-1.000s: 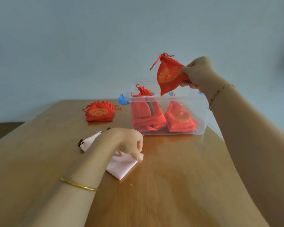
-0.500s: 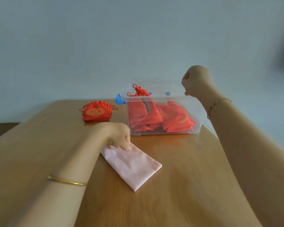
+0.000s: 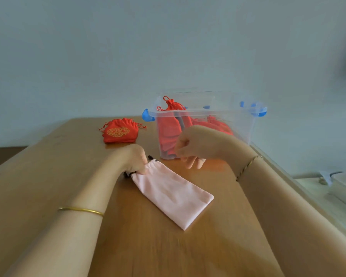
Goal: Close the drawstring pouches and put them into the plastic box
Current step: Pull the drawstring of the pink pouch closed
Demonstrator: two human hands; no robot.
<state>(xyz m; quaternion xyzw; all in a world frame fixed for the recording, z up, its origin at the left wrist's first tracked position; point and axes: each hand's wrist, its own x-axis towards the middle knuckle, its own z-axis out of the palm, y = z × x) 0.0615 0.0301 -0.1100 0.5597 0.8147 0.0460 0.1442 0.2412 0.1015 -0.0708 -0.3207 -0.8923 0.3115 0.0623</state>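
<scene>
A flat pink drawstring pouch (image 3: 172,194) lies on the wooden table (image 3: 198,246) in front of me. My left hand (image 3: 137,158) pinches its open top end, where dark cord ends stick out. My right hand (image 3: 190,146) hovers just to the right of that end, fingers curled, holding nothing, in front of the clear plastic box (image 3: 246,124) with blue latches. Several red pouches (image 3: 169,126) lie inside the box. Another red pouch (image 3: 120,133) with gold embroidery sits on the table left of the box.
The table's right edge runs close to my right forearm; beyond it a pale lower surface (image 3: 332,186) holds small items. A plain wall stands behind the table.
My right hand dropped the red pouch into the box, then came down to the pink pouch. My left hand dragged the pink pouch nearer and turned it, now holding its top end.
</scene>
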